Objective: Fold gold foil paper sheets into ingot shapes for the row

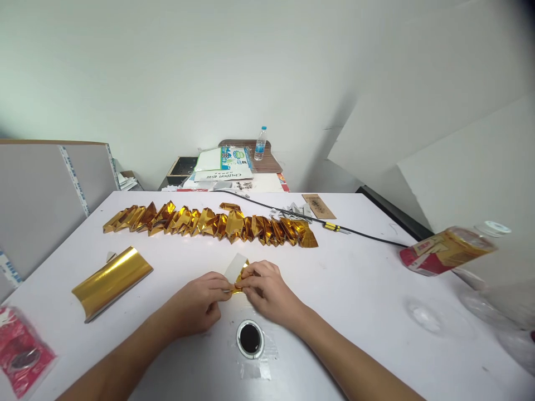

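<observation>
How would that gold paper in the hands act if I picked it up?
The gold paper would probably feel very light, since it looks small and thin. It may bend easily but keep a crease, because it already looks folded. Its gold side might feel slippery, as it shines.

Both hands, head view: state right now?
Left hand: closed, fingertips pinching the gold paper.
Right hand: closed, fingertips pinching the same paper.

Seemingly an indoor craft workroom, plain pale wall (188,72), grey panel (33,189), white tabletop (351,278), row of folded gold papers (207,221), stacked gold sheets (112,281)
</observation>
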Motion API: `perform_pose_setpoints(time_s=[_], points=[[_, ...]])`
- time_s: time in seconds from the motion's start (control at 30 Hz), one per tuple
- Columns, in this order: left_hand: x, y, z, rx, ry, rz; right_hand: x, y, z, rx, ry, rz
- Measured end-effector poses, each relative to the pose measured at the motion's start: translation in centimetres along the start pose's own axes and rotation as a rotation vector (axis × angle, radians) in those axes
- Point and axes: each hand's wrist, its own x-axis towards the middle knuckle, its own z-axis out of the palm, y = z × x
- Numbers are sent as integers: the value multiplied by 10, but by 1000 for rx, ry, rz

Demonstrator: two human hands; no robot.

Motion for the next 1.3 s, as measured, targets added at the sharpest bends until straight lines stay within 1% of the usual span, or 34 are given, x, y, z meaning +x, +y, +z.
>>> perform_pose_setpoints(time_s=[0.2,0.3,0.43,0.5,0.67,0.77,0.87,1.0,1.17,1.3], points=[[-2,-6,0,44,1,20,-2,1,0,-3,11,-39],[0,-2,4,65,30,-2,-4,3,2,-24,27,-49],[4,5,10,184,1,-46,-4,4,4,-45,27,-40],[5,6,12,207,4,-59,-4,4,5,-45,31,-33],[0,-2,10,132,17,-55,-4,2,4,-35,49,-46],[-2,-4,8,86,56,-44,-5,1,3,-68,62,-70],[-1,-2,8,126,92,-53,-5,-2,1,-111,41,-82],[3,3,11,230,42,-71,-4,-5,-2,-147,6,-142],[6,2,9,207,-22,-73,-3,-7,-3,-144,30,-159],[8,3,5,274,-27,-49,-3,-10,-6,-156,25,-196]])
